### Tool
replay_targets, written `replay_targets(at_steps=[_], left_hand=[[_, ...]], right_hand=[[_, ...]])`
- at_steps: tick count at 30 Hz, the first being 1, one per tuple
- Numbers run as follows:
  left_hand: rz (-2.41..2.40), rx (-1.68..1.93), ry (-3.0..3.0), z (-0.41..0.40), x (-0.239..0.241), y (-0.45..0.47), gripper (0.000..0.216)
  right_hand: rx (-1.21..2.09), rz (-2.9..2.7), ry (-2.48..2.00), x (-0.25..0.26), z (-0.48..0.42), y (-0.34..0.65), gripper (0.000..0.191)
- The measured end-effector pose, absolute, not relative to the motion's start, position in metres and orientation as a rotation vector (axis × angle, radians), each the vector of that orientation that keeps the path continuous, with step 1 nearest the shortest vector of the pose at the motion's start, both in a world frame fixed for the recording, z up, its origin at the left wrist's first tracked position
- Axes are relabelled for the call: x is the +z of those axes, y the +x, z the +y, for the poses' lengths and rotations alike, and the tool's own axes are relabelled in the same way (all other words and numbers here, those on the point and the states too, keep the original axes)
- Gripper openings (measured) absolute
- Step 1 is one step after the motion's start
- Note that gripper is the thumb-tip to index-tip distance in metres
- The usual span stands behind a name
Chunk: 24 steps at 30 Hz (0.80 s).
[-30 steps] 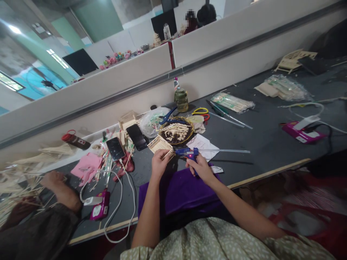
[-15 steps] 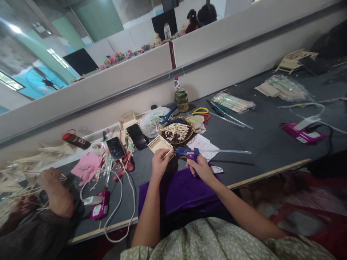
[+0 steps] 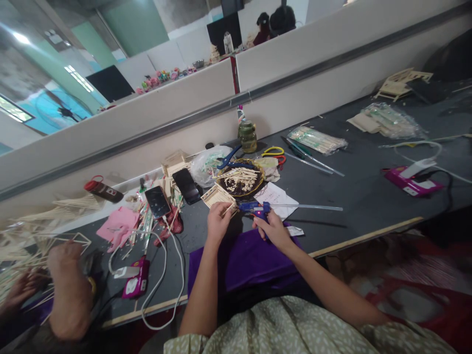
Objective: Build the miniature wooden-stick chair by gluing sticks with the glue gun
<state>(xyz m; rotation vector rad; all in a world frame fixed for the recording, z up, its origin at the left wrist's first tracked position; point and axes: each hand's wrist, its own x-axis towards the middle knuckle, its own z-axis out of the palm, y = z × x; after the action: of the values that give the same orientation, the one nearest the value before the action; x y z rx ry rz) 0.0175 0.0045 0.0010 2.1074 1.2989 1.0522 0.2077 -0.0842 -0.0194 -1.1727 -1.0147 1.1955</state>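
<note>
My right hand (image 3: 275, 228) is closed round the grip of a blue hot glue gun (image 3: 261, 209), whose small red light is lit. A long clear glue stick (image 3: 313, 207) juts out of its back end to the right. My left hand (image 3: 219, 221) pinches the near right corner of a small box-like frame of wooden sticks (image 3: 216, 196). The gun's nozzle points left, right at that corner; whether it touches the wood I cannot make out. Just beyond stands a round basket (image 3: 262, 183) with short cut wooden sticks (image 3: 241, 179). A purple cloth (image 3: 243, 263) hangs over the table edge below my hands.
Blue pliers (image 3: 229, 157) lie on the basket; scissors (image 3: 275, 152) and a jar (image 3: 248, 136) stand behind. Two phones (image 3: 186, 186), a white cable (image 3: 164, 275) and a pink power strip (image 3: 136, 278) are to the left. A co-worker's arm (image 3: 68, 290) works at far left.
My hands, the glue gun and the stick frame stay almost still. At far left the co-worker's arm has shifted left and toward the table's near edge.
</note>
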Motion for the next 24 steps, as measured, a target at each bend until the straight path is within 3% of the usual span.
replay_targets(at_steps=[24], left_hand=[[1.330,1.063,2.132,0.0027,-0.0032,0.0194,0.016]], right_hand=[[1.073,-1.119,-1.336,-0.0143,-0.0882,0.2066,0.024]])
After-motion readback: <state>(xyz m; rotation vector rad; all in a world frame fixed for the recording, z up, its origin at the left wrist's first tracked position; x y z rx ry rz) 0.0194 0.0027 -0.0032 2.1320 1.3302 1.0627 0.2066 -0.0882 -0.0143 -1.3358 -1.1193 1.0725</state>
